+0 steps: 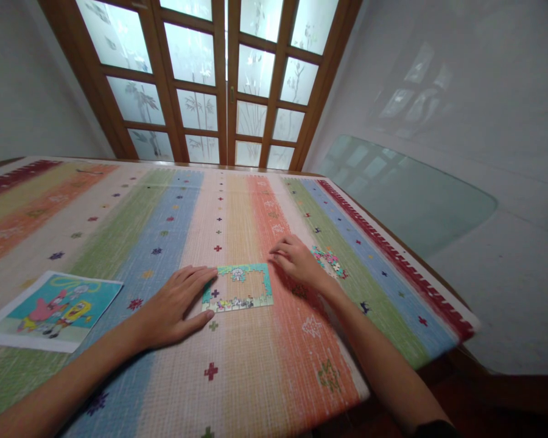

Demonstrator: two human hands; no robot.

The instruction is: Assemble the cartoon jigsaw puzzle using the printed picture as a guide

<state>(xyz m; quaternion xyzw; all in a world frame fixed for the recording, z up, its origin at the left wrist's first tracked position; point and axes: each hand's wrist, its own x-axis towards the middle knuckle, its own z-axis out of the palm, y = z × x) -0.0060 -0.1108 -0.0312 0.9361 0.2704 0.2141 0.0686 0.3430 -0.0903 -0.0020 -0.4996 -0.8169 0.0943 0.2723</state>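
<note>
A partly assembled jigsaw puzzle (pixel 268 285) lies flat on the cloth in front of me, its border joined around an open middle where the cloth shows. A grey-green character's face sits along its top edge. My left hand (pixel 178 307) rests flat with fingers spread, its fingertips and thumb at the puzzle's left edge. Just past the upper right corner, my right hand (pixel 295 260) hovers with fingers curled and thumb drawn close to them. Whatever is between those fingertips is too small to make out. Loose puzzle pieces (pixel 331 261) lie in a heap beside the right hand, partly hidden by it.
A printed cartoon picture (pixel 64 310) lies at the left on the striped tablecloth (pixel 173 377). The table's right edge runs near a pale wall with a glass panel (pixel 402 188). Wooden doors with frosted panes (pixel 194 109) stand beyond the far edge.
</note>
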